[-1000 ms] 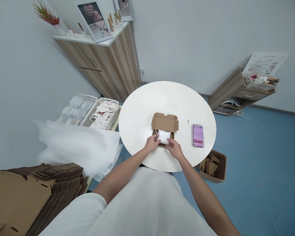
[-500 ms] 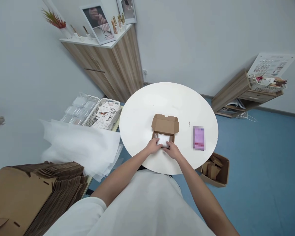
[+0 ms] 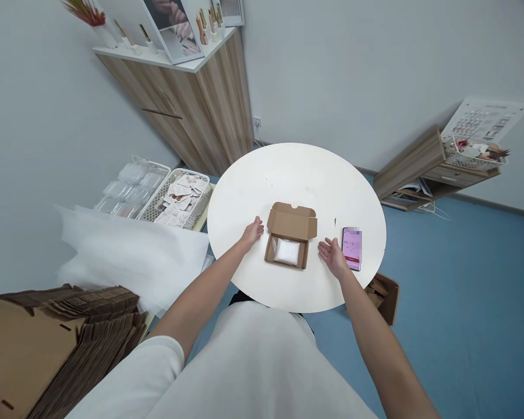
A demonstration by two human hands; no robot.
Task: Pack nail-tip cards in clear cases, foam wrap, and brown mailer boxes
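An open cardboard box (image 3: 292,223) rests on the round white table (image 3: 297,174), its lid folded back away from me. Inside lies a white wrapped packet (image 3: 287,251), with some bare cardboard to its right. My left hand (image 3: 252,232) is off the box's left side, fingers stretched out and holding nothing. On the other side, my right hand (image 3: 332,256) is apart from the box, its palm turned toward it and fingers extended, empty. Close to the right hand, a phone (image 3: 352,249) with a lit pink screen lies on the table.
To the left are white foam sheets (image 3: 126,250), a stack of flat cardboard boxes (image 3: 91,343), and a white basket (image 3: 199,212) of printed cards beside clear packs (image 3: 131,183). A carton (image 3: 390,302) stands on the floor at right. Wooden cabinets stand behind.
Both hands have let go of the box and packet and moved apart, left hand to the left, right hand to the right. The packet stays in the box.
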